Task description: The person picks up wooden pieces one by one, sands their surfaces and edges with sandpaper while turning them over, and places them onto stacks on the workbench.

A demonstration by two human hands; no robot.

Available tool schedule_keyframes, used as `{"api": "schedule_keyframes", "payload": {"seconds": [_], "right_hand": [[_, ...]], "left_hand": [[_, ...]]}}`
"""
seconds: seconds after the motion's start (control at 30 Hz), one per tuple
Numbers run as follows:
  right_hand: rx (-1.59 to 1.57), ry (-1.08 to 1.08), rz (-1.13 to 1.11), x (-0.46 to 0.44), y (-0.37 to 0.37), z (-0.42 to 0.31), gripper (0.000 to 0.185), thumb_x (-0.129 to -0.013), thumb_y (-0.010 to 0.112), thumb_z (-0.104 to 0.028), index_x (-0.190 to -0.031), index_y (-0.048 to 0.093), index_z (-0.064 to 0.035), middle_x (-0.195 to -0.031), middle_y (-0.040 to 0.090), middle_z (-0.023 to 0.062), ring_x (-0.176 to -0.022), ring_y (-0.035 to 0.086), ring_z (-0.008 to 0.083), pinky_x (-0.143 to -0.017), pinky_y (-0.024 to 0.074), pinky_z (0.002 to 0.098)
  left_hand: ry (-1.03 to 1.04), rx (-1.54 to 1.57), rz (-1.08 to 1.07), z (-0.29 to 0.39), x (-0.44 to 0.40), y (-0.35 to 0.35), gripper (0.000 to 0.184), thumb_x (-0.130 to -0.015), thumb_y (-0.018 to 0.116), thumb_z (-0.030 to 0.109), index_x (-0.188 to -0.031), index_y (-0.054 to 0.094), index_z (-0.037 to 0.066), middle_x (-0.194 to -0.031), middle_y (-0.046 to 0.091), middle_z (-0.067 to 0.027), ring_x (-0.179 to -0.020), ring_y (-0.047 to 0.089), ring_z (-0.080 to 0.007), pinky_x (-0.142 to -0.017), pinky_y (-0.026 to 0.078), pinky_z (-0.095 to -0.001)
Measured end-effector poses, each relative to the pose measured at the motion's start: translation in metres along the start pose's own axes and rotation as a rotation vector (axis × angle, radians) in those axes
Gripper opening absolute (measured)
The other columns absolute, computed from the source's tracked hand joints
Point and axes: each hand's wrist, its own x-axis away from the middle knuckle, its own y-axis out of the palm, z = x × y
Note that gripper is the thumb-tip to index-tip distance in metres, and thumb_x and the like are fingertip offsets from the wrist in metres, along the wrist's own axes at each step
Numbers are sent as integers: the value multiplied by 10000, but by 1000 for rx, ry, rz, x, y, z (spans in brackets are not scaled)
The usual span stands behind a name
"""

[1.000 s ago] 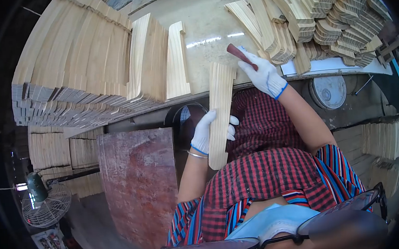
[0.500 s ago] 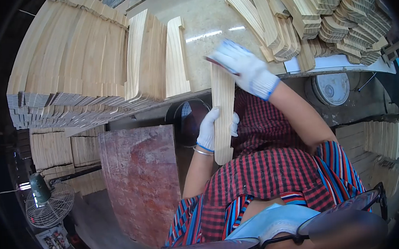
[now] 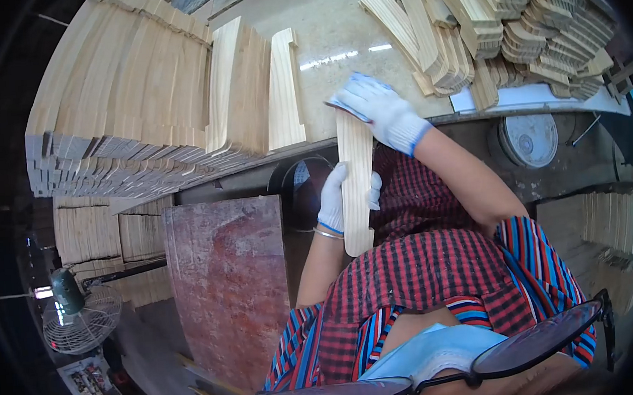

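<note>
A pale wooden slat [image 3: 356, 173] with a rounded, notched near end points from my lap toward the workbench. My left hand [image 3: 333, 196], in a white glove, is wrapped around its middle from beneath, thumb on one side and fingertips on the other. At the slat's far end, my gloved right hand [image 3: 380, 108] presses down with a thin dark reddish-brown sheet, which looks like sandpaper [image 3: 345, 112], under the fingers. Most of that sheet is hidden by the glove. A single similar slat [image 3: 285, 89] stands on the bench just left of my right hand.
Long rows of stacked slats [image 3: 125, 86] fill the bench's left side, and a heap of slats [image 3: 502, 16] lies at the right. Below are a reddish board [image 3: 228, 292], a caged fan [image 3: 82, 316] and a white-lidded bucket [image 3: 529, 141]. The workbench [image 3: 334, 31] edge runs in front of me.
My right hand has shifted slightly down and right at the slat's far end, its blur lessened. My left hand keeps its grip. The view has moved a little.
</note>
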Motion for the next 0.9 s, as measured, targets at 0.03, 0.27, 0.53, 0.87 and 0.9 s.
{"api": "schedule_keyframes", "payload": {"seconds": [0.03,0.27,0.53,0.87,0.9], "right_hand": [[48,37,29,14,-1,6,471,-851,515,-57,-1313,480,-142,-1296,497,181,-1301,411,363,-1086,338,441],[120,180,60,55,-10,12,540,-754,638,-78,-1277,517,-137,-1222,570,166,-1170,523,372,-973,439,443],[41,218,156,40,-19,-18,422,-872,549,-183,-1288,512,-126,-949,608,132,-879,603,315,-710,508,432],[18,256,240,67,-23,-23,446,-856,589,-134,-1291,526,-55,-788,553,146,-709,569,351,-613,463,437],[39,285,136,54,-20,-20,461,-862,588,-145,-1311,516,-66,-795,558,146,-716,576,352,-620,475,446]], "left_hand": [[-27,102,2,-1,1,4,558,-884,509,514,-1208,510,60,-913,625,-213,-617,615,-283,-538,548,-385],[43,-163,17,17,-3,4,533,-940,440,438,-1247,473,4,-969,620,-246,-687,646,-315,-564,574,-430],[91,-69,51,7,-1,35,488,-953,444,400,-1193,489,-23,-911,635,-239,-660,654,-308,-526,572,-391],[143,-51,130,-2,-3,35,437,-936,481,387,-1105,543,-11,-772,609,-178,-581,635,-288,-478,554,-377],[121,-24,131,-4,-2,32,438,-934,485,387,-1107,542,-11,-761,602,-173,-587,633,-286,-479,553,-373]]}}
